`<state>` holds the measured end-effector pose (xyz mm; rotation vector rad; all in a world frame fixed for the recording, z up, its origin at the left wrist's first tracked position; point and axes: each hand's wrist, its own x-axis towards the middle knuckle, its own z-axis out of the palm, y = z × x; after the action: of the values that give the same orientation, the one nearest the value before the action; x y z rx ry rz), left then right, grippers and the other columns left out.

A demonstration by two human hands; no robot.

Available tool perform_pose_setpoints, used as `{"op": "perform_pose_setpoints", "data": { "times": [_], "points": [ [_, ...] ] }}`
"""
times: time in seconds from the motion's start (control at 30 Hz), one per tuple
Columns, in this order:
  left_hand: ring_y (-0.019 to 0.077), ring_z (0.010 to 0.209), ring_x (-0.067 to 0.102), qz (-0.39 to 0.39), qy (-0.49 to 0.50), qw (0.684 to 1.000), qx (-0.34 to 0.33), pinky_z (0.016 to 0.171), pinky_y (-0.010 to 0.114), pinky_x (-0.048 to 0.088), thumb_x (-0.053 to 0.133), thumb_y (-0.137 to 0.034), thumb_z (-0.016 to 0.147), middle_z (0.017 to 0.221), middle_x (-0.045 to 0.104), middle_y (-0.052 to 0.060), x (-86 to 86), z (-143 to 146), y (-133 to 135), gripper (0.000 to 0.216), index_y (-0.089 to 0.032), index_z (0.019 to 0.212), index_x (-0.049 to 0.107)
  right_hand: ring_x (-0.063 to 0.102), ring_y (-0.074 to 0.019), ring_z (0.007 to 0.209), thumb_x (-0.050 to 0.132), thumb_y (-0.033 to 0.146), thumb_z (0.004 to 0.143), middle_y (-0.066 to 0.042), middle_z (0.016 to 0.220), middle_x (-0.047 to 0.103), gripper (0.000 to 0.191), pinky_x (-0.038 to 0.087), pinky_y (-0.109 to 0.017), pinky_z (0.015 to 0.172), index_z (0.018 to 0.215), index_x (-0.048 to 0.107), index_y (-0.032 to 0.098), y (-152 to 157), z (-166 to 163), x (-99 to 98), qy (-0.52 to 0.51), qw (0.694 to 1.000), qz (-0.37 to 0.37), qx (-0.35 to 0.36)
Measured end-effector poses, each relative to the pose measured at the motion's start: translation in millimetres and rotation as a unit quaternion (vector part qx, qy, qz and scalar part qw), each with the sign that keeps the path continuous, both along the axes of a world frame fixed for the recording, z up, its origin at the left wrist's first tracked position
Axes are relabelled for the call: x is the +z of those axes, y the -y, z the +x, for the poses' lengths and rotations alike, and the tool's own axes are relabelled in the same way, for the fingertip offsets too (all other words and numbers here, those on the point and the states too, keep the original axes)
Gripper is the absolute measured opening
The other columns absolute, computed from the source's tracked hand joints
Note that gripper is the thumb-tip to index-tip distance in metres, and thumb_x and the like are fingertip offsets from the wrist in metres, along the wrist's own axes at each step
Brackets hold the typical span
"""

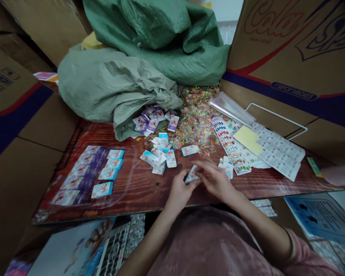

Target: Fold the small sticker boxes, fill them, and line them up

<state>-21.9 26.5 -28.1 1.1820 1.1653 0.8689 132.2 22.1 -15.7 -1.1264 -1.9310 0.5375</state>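
Note:
Near the front edge of the wooden table, my left hand grips a small white and blue card box. My right hand bends over the same box from the right, with its fingertips at the box's upper end; they partly cover it. Just beyond my hands lies a loose pile of similar blue and white boxes, and a single one lies flat to its right. Beside my right hand rests a small heap of white and blue pieces, partly hidden by the hand.
Purple boxes and blue boxes stand in columns at left. A grey-green sack spills purple boxes. Many small colourful bits cover the back middle. Sticker sheets lie at right, before a large carton.

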Motion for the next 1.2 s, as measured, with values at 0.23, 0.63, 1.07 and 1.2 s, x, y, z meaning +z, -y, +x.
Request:
{"op": "perform_pose_setpoints", "data": {
  "times": [0.23,0.63,1.07,1.2],
  "points": [
    [0.0168,0.083,0.063,0.013,0.075,0.996,0.054,0.075,0.027,0.047,0.067,-0.023,0.074,0.089,0.067,0.003,0.6,1,2,0.035,-0.018,0.105,0.051,0.067,-0.0175,0.092,0.051,0.015,0.091,-0.002,0.100,0.070,0.042,0.039,-0.047,0.105,0.129,0.050,0.032,-3,1,1.2,-0.052,0.996,-0.063,0.023],
    [0.0155,0.086,0.059,0.077,0.041,0.996,-0.022,0.074,0.024,0.047,0.060,-0.027,0.083,0.093,0.062,0.003,2.7,-3,6,0.019,-0.019,0.100,0.055,0.053,-0.0099,0.063,0.075,0.031,0.073,0.001,0.084,0.059,0.053,0.047,-0.024,0.059,0.122,0.054,0.027,-7,3,-8.2,-0.303,0.922,-0.234,-0.054],
    [0.0106,0.061,0.054,-0.024,0.101,0.994,-0.011,0.047,0.020,0.050,0.063,-0.037,0.079,0.078,0.058,-0.001,9.5,-1,9,0.028,-0.020,0.095,0.046,0.056,-0.0122,0.061,0.076,0.038,0.070,0.000,0.071,0.064,0.021,0.048,-0.027,0.060,0.083,0.072,0.020,0,2,-4.2,-0.330,0.880,-0.338,-0.047],
    [0.0114,0.061,0.056,-0.027,0.089,0.995,0.018,0.045,0.021,0.051,0.062,-0.037,0.079,0.080,0.058,-0.002,9.9,0,11,0.034,-0.022,0.099,0.040,0.060,-0.0165,0.075,0.064,0.032,0.083,-0.005,0.082,0.063,0.016,0.048,-0.030,0.066,0.091,0.074,0.022,7,-1,2.8,-0.162,0.976,-0.142,-0.039]
  ]
}}
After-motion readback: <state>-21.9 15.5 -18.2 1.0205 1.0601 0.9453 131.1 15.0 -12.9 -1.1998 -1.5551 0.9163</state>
